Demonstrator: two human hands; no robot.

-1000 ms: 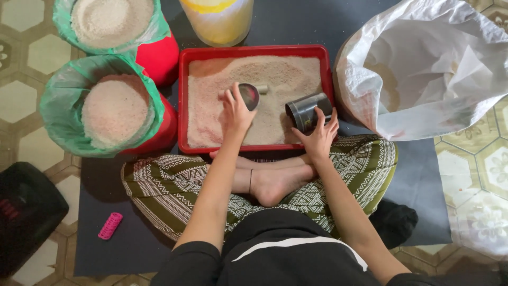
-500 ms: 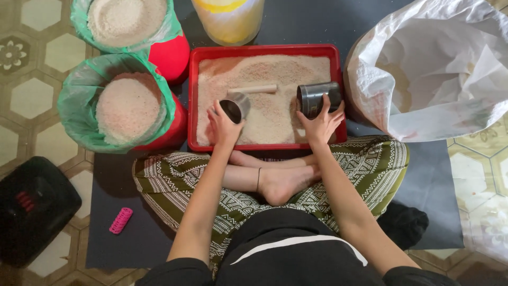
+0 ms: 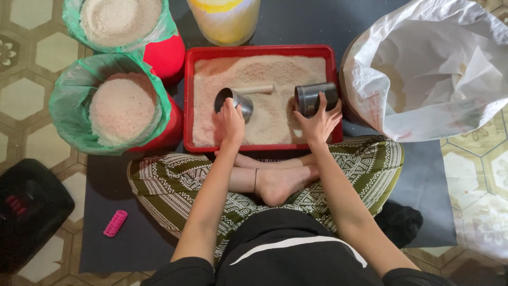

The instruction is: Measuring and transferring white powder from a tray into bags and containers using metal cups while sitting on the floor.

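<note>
Two small metal vessels are in hand over the red tray [image 3: 189, 106] of rice, which sits on the dark mat just beyond the person's crossed legs. Going from the left: two red buckets lined with green bags [image 3: 69, 100] stand heaped with rice beside the tray. Then the left hand [image 3: 231, 121] is wrapped over the bowl of a metal scoop [image 3: 234, 101] with a pale wooden handle that points right across the grain; the grip is closed around the bowl's near side, mouth tipped left. I'd judge that scoop light and rigid, smooth enough to slip, so taking it by the bowl or the handle both seem sound. Further right, the right hand [image 3: 318, 121] holds a dark metal cup [image 3: 316, 98] lying on its side, mouth facing left, fingers spread under and around its wall in a loose but closed grip. It looks stiff, thin-walled, and light when unfilled. Rice itself is loose and will spill at any tilt. At far right slumps a big white sack [image 3: 434, 74], open-mouthed; a yellowish tub [image 3: 225, 21] stands at the far edge.
</note>
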